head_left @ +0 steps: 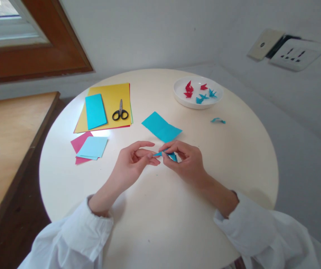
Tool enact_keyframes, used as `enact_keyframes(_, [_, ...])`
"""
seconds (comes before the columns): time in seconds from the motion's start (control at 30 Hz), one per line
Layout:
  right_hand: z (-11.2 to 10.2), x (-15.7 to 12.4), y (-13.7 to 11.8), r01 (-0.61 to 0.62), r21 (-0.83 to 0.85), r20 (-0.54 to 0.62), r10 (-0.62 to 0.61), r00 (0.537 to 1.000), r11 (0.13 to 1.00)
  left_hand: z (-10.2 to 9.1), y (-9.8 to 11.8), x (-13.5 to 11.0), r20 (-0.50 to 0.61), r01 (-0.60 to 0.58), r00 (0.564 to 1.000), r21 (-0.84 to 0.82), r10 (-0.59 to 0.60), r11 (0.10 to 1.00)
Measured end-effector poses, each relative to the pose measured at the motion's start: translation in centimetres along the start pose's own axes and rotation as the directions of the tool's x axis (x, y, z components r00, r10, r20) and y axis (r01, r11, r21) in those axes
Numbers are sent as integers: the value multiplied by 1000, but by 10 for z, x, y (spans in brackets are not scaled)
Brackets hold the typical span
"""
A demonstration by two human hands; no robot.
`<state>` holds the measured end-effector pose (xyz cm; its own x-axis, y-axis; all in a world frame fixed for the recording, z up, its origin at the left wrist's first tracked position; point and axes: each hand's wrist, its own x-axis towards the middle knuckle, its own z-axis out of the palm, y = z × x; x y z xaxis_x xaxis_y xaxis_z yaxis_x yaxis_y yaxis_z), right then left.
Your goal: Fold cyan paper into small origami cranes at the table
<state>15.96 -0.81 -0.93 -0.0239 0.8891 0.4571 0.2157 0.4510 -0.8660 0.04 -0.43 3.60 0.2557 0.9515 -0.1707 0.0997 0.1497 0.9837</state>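
Between my two hands, above the middle of the table, is a small folded blue paper piece (172, 155) with a pointed end toward the left. My left hand (133, 160) pinches that pointed tip between thumb and fingers. Closed round the wider part is my right hand (187, 158), its thumb and forefinger pressed on the paper and partly hiding its shape. Just beyond my fingers lies a creased blue paper sheet (161, 127), flat on the table.
A white dish (178, 98) at the back right holds several red and blue folded paper cranes. A twisted blue scrap (218, 120) lies nearer. Black-handled scissors (120, 112) and a blue sheet (95, 111) rest on yellow paper (112, 89); small pink and pale-blue squares (93, 147) sit below.
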Motion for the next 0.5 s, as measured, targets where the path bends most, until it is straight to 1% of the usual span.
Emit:
enact_keyframes(0.17, [2,-2,3,23,2,30,-23,999,1000,2,-4,2,11,-3,1000,-7,3,1000])
enact_keyframes(0.33, [2,-1,2,54,-35,48,-52,997,998,4,-9,5,-15,-10,1000,-45,9,999])
enact_keyframes(0.5, [3,2,-2,-2,-92,23,4,1000,996,3,-9,5,-49,-68,997,1,68,998])
